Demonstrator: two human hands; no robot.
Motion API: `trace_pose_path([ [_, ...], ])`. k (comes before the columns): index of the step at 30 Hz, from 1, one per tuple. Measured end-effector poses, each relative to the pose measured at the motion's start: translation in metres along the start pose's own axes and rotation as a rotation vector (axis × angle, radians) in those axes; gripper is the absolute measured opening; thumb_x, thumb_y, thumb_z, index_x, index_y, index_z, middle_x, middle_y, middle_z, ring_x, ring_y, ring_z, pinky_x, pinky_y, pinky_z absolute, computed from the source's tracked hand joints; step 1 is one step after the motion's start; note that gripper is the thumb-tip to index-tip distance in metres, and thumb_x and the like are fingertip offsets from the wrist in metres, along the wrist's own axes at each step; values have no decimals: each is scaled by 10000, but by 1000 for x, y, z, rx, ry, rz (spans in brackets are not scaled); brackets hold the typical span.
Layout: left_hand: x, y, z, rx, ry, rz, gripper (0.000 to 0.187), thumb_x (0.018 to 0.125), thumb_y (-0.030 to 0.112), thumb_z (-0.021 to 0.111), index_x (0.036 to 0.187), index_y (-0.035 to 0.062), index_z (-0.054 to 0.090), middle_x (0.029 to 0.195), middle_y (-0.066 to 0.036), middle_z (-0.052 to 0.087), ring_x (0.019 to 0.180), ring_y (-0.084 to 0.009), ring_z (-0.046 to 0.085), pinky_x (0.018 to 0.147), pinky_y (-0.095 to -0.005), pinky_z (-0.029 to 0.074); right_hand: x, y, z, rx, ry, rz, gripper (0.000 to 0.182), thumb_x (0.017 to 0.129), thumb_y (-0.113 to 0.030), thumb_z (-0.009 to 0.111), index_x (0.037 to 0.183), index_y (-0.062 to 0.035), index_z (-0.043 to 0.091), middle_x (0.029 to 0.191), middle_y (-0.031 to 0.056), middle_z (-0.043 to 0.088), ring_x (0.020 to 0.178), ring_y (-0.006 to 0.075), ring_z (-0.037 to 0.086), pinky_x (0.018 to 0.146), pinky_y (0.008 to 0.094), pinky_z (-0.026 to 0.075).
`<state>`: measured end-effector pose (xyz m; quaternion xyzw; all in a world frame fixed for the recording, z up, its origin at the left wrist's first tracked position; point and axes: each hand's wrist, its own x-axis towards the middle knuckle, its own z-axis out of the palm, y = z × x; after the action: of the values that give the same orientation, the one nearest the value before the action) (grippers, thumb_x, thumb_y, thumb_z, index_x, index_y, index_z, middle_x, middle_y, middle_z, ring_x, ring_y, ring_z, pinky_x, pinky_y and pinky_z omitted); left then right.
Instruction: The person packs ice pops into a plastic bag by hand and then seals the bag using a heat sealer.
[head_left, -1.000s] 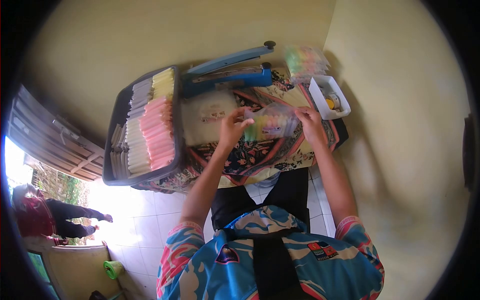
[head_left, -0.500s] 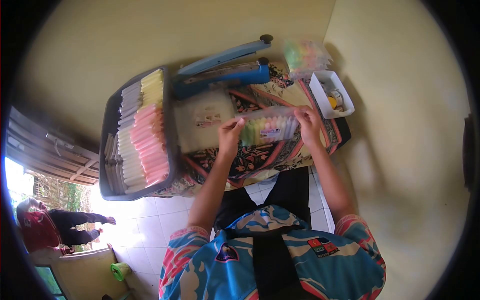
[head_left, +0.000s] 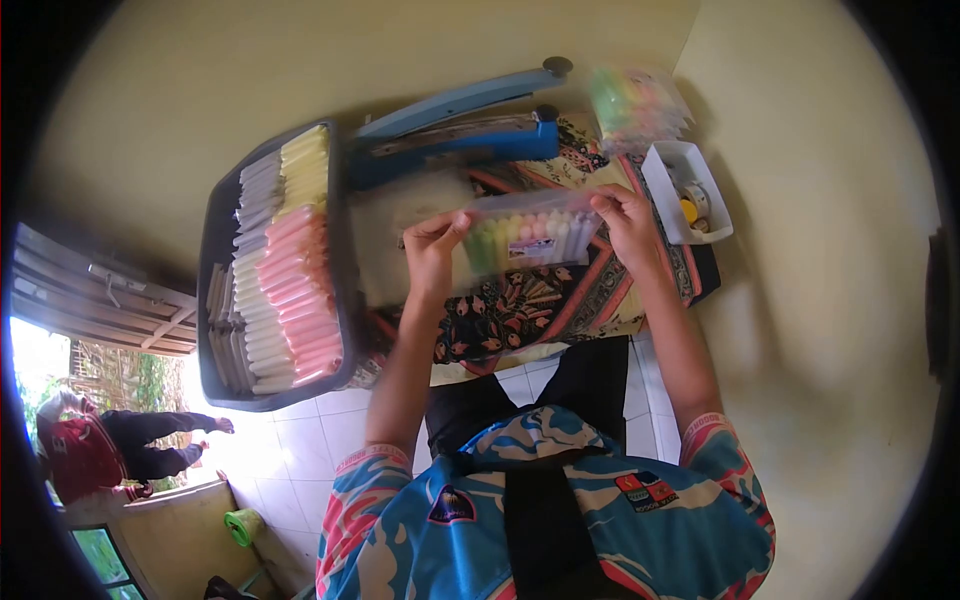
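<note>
A clear plastic pouch (head_left: 535, 240) of pastel sticks, running from green through yellow and pink to lilac, is stretched between my two hands above the table. It carries a small printed label. My left hand (head_left: 432, 250) pinches its upper left corner, and my right hand (head_left: 628, 230) grips the upper right one. Behind my left hand lies a stack of flat, empty-looking clear bags (head_left: 385, 240). A blue impulse sealer (head_left: 480, 145), its long lever raised, stands beyond the stack.
On the left, a dark tray (head_left: 342, 290) holds rows of yellow, pink, white and greyish wrapped sticks. Filled pouches (head_left: 638, 105) sit at the back right beside a white box (head_left: 665, 160) with tape rolls. Patterned cloth (head_left: 500, 320) covers the table. Another person (head_left: 90, 450) is outside the doorway.
My left hand has moved left in view, and the pouch looks more stretched out between my hands. The whole view has shifted slightly.
</note>
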<state>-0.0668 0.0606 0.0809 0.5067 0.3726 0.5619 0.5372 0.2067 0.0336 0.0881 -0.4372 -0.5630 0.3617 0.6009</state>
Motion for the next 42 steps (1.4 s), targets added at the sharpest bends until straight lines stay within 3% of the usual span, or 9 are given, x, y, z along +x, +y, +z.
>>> trace_pose_path([
  [3,5,2,-7,-28,-9,-6,200,878,135,648,969,-31,709,885,-73,704,808,-101,597,756,-243,441,12,-2,8,21,-59,10,238,904,-204,637,975,21,664,850,28,672,778,97,592,749,243,466],
  [6,10,6,-5,-120,48,-51,181,908,117,605,929,-29,710,746,6,625,675,-63,489,618,-226,374,23,1,7,-63,-109,26,212,893,-173,650,985,16,676,888,52,694,818,99,622,760,240,482],
  [9,17,2,-12,-119,69,-57,190,918,122,594,943,-30,705,742,20,613,648,-47,453,591,-206,336,29,-4,11,-68,-166,86,182,887,-151,653,969,6,696,868,44,697,808,94,618,750,243,482],
  [12,25,1,-18,-66,44,-8,198,924,131,591,952,-32,700,741,28,598,647,-40,450,590,-196,337,39,8,10,-38,-182,131,166,881,-143,657,951,-2,709,848,38,698,790,87,608,733,246,483],
  [15,33,-4,-24,-66,74,-11,216,919,158,606,954,-35,698,869,-48,688,774,-85,587,685,-218,444,47,12,12,-57,-206,92,175,876,-157,668,943,-2,711,836,30,695,769,83,600,717,238,480],
  [24,61,2,-17,-147,137,58,210,913,135,609,938,-59,683,841,-76,685,744,-115,608,697,-241,480,75,17,26,26,-156,75,310,921,-268,611,926,34,681,843,81,698,810,134,647,753,260,483],
  [33,95,-9,-19,-128,236,-66,197,885,142,642,881,-52,679,745,-71,648,670,-127,590,603,-250,452,108,38,36,84,-134,235,291,943,-223,574,934,63,626,840,131,688,764,188,676,724,285,498],
  [39,111,-21,-27,-174,262,-160,186,890,159,631,886,-22,674,729,-54,644,663,-151,619,616,-270,457,124,60,47,147,-108,293,263,936,-209,576,911,49,614,795,134,681,719,197,676,645,293,515],
  [42,120,-24,-31,-186,311,-172,192,863,119,641,839,-70,659,675,-110,635,579,-162,583,543,-275,444,131,59,52,112,-108,386,242,930,-197,581,900,42,611,782,139,669,695,209,673,627,303,524],
])
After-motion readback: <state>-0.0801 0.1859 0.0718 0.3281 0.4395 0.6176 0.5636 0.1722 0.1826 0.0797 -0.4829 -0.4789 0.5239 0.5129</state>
